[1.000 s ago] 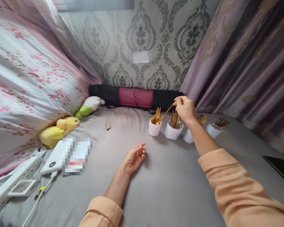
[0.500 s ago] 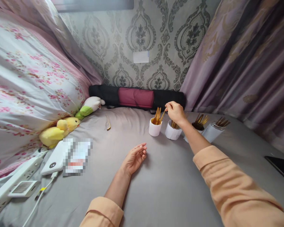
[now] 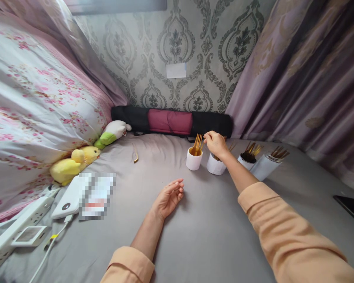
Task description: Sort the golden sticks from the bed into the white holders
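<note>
My right hand (image 3: 216, 144) has its fingertips pinched at the right edge of the leftmost white cup (image 3: 194, 160), apparently on the top of a thin yellow-brown stick whose lower end is in the cup. Several similar sticks (image 3: 197, 144) stand upright in that cup. Below my right hand is a second white cup (image 3: 216, 165), partly covered by the hand, also with sticks. On the grey sheet my left hand (image 3: 169, 198) lies on its side, holding nothing, its fingers loosely bent and apart from the thumb.
Two more white containers with darker sticks, one upright (image 3: 247, 160) and one leaning (image 3: 265, 165), stand to the right. A small gold hooked object (image 3: 136, 158), plush toys (image 3: 73, 161), a power bank (image 3: 69, 200) and a power strip (image 3: 20, 228) lie left. A black-and-maroon roll (image 3: 170, 122) lies behind.
My right hand has lowered slightly and shifted a little left, bringing the pinched stick deeper into the leftmost cup. My left hand stays where it was.
</note>
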Tool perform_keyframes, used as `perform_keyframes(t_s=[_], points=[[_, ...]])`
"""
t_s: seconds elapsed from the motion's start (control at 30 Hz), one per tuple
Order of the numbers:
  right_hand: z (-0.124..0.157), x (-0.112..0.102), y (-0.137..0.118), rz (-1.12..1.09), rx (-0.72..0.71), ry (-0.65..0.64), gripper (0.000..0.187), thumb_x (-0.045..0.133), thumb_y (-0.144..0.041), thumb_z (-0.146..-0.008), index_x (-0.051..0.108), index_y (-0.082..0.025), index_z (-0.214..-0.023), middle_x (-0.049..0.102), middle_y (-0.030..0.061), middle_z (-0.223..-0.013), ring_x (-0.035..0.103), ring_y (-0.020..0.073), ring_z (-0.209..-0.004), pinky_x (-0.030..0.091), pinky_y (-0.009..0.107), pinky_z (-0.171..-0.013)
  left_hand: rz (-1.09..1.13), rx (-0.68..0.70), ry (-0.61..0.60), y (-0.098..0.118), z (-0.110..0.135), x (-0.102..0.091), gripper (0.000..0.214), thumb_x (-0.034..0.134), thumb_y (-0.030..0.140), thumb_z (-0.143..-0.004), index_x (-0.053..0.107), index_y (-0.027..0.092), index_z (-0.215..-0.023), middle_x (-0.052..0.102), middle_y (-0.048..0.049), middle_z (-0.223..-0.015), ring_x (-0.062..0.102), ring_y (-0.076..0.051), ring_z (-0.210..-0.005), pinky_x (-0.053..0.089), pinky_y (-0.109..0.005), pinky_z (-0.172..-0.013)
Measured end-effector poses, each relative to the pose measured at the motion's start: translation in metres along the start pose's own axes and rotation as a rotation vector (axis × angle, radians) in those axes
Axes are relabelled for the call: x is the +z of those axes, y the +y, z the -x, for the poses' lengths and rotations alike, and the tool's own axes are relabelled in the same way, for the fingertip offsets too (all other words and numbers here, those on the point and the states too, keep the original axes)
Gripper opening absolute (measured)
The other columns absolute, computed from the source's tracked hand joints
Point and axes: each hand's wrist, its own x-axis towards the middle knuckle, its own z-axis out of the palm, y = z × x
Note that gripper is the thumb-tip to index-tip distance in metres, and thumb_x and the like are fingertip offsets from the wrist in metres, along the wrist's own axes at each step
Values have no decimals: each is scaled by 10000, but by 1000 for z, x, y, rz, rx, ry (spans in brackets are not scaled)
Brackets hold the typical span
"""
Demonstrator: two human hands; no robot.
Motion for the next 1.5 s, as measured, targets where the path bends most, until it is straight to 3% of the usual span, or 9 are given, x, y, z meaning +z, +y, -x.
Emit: perform_keyframes(t_s=[0.37, 1.5], points=[[0, 12, 11, -7, 17, 40, 227, 413, -263, -809, 622, -176, -790, 660, 23, -684, 601, 143, -692, 406, 236, -674, -5, -6, 9, 0, -1, 2, 275, 607, 137, -726, 577, 84, -993, 578, -48, -798, 534, -65, -647, 436, -175, -558], [8, 20, 18, -75, 87, -74, 223, 432, -258, -802, 623, -158, -855, 681, 30, -722, 625, 125, -661, 438, 228, -700, -1, -9, 4, 1, -1, 2, 258, 599, 136, -732, 582, 96, -986, 586, -57, -807, 540, -71, -651, 440, -177, -560]])
